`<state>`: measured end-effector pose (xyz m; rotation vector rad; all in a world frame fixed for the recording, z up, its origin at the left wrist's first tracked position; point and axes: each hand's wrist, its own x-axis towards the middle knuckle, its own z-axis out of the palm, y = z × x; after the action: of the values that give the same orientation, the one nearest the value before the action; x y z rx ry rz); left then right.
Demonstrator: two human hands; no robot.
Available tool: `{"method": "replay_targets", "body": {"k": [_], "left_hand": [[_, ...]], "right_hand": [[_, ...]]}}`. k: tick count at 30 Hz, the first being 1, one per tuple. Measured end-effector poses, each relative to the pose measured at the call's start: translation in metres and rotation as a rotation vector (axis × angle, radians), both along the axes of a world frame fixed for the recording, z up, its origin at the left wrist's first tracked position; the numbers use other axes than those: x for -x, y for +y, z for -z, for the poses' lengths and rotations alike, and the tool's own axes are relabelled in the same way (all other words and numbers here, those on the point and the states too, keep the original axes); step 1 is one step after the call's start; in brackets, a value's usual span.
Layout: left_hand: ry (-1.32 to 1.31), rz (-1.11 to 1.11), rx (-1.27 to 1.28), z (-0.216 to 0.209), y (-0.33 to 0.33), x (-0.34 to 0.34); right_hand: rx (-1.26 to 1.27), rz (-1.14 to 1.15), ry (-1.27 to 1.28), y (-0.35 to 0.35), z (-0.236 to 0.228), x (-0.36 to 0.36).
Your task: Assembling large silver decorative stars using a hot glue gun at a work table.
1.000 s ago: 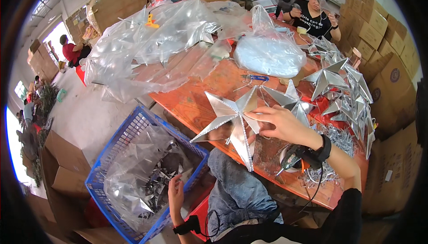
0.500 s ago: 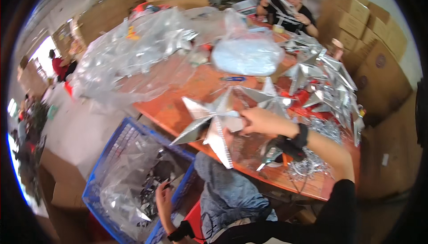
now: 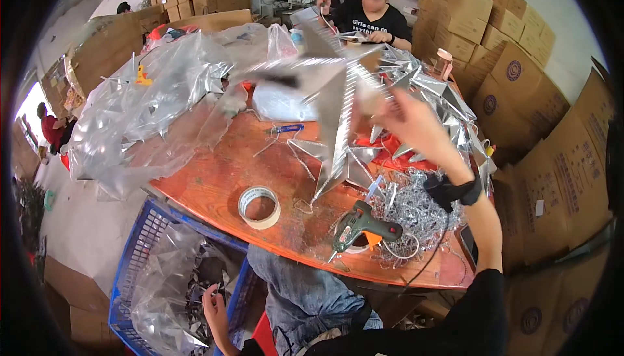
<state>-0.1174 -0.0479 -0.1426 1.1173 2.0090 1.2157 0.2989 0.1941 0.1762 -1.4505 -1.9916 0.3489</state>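
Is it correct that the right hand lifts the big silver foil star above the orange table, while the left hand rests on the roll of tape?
Not quite. In the head view the left hand reaches into the blue plastic basket, not onto the roll of tape. The right hand does lift the big silver foil star above the orange table.

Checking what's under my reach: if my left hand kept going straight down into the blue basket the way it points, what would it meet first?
Most likely the silvery pieces inside the clear plastic liner of the blue basket; the left hand already sits at their edge, though depth is unclear.
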Motion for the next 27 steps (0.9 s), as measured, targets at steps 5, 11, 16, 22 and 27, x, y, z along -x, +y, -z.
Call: {"method": "replay_targets", "body": {"k": [5,11,16,22,27], "left_hand": [[0.024,-0.038,0.036,-0.025,0.003,-0.01],[-0.012,0.079,-0.027,-0.025,0.042,-0.03],[0.019,0.121,-0.018,-0.028,0.037,-0.033],[-0.037,0.056,-0.004,-0.032,0.025,-0.023],[0.016,0.066,-0.106,-0.067,0.04,-0.04]], "right_hand": [[-0.218,0.232,-0.084,0.049,-0.016,-0.105],[-0.231,0.464,-0.333,0.123,-0.012,-0.206],[-0.1,0.35,-0.283,0.142,-0.002,-0.223],[0.008,0.261,-0.058,0.116,-0.004,-0.209],[0.016,0.377,-0.347,0.138,-0.011,-0.231]]}}
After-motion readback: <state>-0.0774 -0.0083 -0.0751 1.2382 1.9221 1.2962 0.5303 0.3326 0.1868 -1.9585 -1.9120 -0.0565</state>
